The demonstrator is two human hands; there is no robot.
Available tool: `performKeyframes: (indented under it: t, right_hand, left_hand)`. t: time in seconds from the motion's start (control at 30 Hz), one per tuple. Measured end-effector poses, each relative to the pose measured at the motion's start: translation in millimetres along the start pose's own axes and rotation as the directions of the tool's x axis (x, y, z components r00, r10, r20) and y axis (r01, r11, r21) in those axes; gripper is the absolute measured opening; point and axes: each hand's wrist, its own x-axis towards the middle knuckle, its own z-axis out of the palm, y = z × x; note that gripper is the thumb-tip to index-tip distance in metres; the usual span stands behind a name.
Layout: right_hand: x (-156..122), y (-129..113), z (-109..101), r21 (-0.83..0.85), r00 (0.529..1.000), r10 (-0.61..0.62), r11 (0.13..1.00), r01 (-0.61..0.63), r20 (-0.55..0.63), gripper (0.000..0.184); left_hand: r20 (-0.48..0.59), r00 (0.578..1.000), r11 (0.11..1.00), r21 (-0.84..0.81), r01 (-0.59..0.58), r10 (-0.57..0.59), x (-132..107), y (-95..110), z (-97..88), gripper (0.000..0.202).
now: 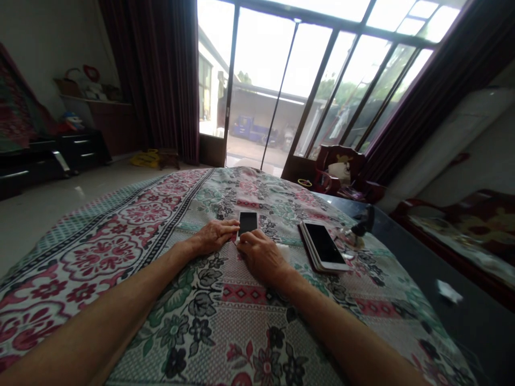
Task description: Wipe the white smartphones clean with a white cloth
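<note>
- Left hand [215, 237]: lies palm down on the bedspread, fingers extended toward the lower left corner of the white smartphone [248, 223], fingertips touching or just beside it.
- Right hand [263, 257]: lies palm down, fingers curved over the lower edge of the same phone.
- Grip: the two hands sit close together, one at each side of the phone's lower end. Whether they clamp it or only touch it cannot be told from this view.
- White smartphone: lies flat near the frame's centre, screen up and dark, long axis pointing away from the person.
- Folded white tissue [284, 251]: partly under the right hand, on its far side.
- Larger smartphone [324, 247]: lies to the right of both hands, dark screen up, resting on a dark flip case [304, 236].
- Floral bedspread [225, 332]: pink, green and black patterned, covers the lower frame and bears the phones.
- Dark glass tabletop [402, 252]: right of the bedspread, with a white paper scrap [448, 291] on it.
- Red chair [341, 166]: upper right, before the tall glazed door [261, 80].
- Dark red curtains [161, 69]: flank the glazing.
- Dark cabinet [80, 150]: far left, against the wall.
- Yellow bag [147, 158]: on the floor, upper centre-left.
</note>
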Motion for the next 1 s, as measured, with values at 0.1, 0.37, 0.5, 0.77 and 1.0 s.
performKeyframes:
  t: [0.1,0.37,0.5,0.77,1.0]
  right_hand:
    - [-12,15,-12,0.05,0.999,0.051,0.997,-0.052,0.005,0.022]
    - [-33,44,-17,0.094,0.998,0.051,0.994,-0.048,-0.032,0.029]
    - [-30,43,-16,0.077,0.993,0.058,0.996,-0.05,-0.1,0.028]
    - [-14,23,-23,0.08,0.99,0.052,0.996,-0.041,-0.133,0.031]
    - [5,11,2,0.074,1.0,-0.016,0.997,0.017,-0.022,0.023]
  left_hand:
    - [0.006,1.0,1.0,-0.016,-0.013,0.013,0,0,-0.1,0.032]
    - [-0.018,1.0,1.0,0.02,-0.004,0.004,0,-1,1.9,0.031]
    - [-0.023,1.0,1.0,0.029,-0.013,0.014,-1,1,0.8,0.032]
    - [-0.001,1.0,0.996,0.086,0.014,-0.014,-1,4,2.1,0.033]
    - [0.014,1.0,0.991,0.135,0.023,-0.025,1,9,1.0,0.033]
